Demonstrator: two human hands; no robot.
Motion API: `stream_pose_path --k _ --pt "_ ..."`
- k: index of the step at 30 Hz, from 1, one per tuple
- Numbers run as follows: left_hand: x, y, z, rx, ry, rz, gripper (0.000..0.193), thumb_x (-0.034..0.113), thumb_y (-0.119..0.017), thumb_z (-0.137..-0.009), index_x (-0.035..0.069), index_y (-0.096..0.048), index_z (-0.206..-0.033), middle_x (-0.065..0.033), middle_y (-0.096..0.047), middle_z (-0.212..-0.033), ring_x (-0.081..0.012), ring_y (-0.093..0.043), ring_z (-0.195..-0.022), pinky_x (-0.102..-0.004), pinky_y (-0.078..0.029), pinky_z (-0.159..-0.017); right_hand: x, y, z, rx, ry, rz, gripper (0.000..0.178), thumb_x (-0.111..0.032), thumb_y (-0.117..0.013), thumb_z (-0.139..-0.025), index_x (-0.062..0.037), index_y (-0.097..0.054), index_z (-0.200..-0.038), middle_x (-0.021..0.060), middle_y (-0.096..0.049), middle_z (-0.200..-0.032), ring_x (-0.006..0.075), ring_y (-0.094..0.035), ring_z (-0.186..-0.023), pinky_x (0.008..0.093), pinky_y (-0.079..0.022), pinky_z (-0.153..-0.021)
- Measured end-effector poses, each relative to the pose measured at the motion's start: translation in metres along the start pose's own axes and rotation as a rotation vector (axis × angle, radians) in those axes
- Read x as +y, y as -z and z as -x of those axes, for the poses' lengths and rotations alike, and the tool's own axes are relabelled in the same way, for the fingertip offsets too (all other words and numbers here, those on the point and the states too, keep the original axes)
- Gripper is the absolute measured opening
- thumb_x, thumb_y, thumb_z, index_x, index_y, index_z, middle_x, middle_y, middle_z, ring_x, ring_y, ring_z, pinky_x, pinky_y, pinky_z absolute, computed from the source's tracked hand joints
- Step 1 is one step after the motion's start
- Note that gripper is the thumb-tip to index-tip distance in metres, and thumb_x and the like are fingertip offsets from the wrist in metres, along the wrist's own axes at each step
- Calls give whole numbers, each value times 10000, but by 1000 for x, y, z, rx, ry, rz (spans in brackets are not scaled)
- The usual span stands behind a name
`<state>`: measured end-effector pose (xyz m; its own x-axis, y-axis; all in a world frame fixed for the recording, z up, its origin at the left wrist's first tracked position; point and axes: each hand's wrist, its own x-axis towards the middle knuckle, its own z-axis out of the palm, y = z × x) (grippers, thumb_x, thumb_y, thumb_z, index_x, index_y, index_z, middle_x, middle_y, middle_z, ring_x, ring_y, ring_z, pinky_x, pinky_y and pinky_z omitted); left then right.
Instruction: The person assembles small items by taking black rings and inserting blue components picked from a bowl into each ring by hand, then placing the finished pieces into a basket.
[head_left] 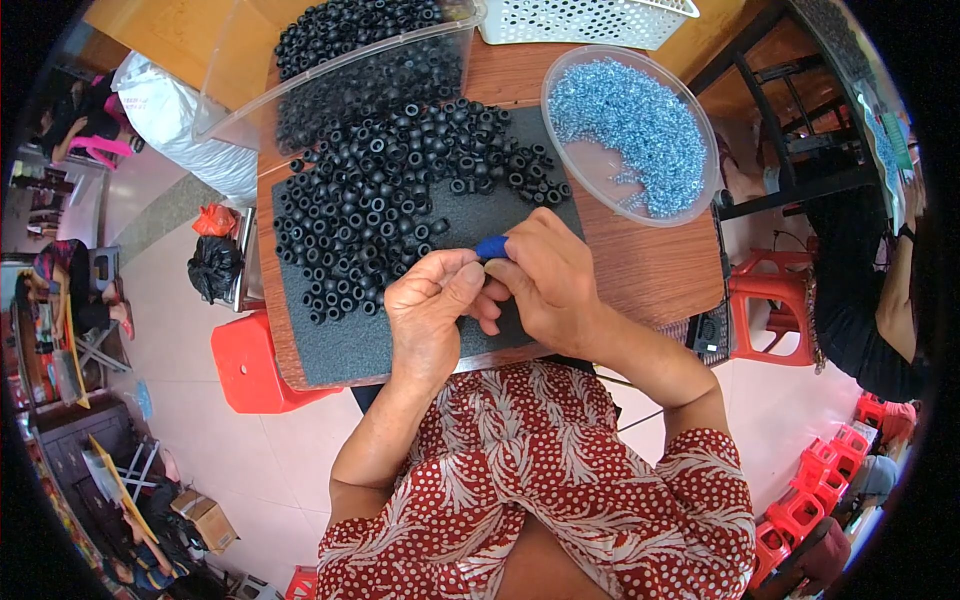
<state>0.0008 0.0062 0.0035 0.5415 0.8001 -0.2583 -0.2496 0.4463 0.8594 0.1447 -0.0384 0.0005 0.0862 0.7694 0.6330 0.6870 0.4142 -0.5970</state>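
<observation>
On the wooden table (650, 275) lies a dark mat (345, 352). Over it, the right hand (548, 278) and left hand (430, 297) meet, fingers pinched closed; what they grip is too hidden to tell. A blue piece (491, 247) sits at the right fingertips, beyond both thumbs. Small black rings (365, 200) lie farther off.

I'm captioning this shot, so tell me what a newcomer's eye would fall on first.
Probably the mass of black hollow pieces spread over the dark mat on the table. Next, the light blue bits heaped in the round clear tub at the table's far right. Then the left hand and right hand, meeting above the mat's nearer right part, with a bright blue patch between them.
</observation>
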Motion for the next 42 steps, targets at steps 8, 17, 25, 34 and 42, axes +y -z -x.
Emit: stream_pose_path --k 8,17,25,34,42 --pt "3 -4 -3 74 6 134 105 49 -555 -844 -43 -593 -878 -112 -624 -715 -133 -556 -488 -254 -471 -435 -1 0 2 43 25 -14 198 -1 -642 -630 23 -543 -801 131 -521 -730 299 -490 -648 385 -412 -558" --pt "-1 -4 -3 122 -75 121 66 9 -569 -829 -35 -608 -857 -31 -592 -762 -72 -537 -664 -208 -456 -603 -7 -2 -5 -114 8 45 342 -130 -720 -599 10 -540 -854 119 -523 -796 299 -482 -735 383 -409 -627" --pt "-7 -4 -2 109 -77 120 89 12 -580 -838 -40 -618 -899 -28 -613 -822 -68 -541 -683 -200 -451 -648 -3 -12 2 -60 109 212 315 -115 -672 -600 32 -525 -836 135 -504 -793 296 -466 -719 394 -392 -614" --pt "0 -2 2 25 48 176 221 141 -557 -901 -62 -607 -974 -88 -639 -811 -139 -605 -679 -251 -493 -653 1 -9 2 9 95 149 379 -131 -706 -574 43 -526 -858 143 -513 -820 297 -473 -729 397 -392 -600" --pt "-4 -2 8 15 -48 -57 257 137 -542 -906 -93 -599 -1007 -117 -648 -769 -158 -605 -625 -264 -501 -601 3 -9 8 -59 171 148 470 -95 -701 -499 71 -509 -894 163 -500 -813 305 -468 -723 399 -396 -606"
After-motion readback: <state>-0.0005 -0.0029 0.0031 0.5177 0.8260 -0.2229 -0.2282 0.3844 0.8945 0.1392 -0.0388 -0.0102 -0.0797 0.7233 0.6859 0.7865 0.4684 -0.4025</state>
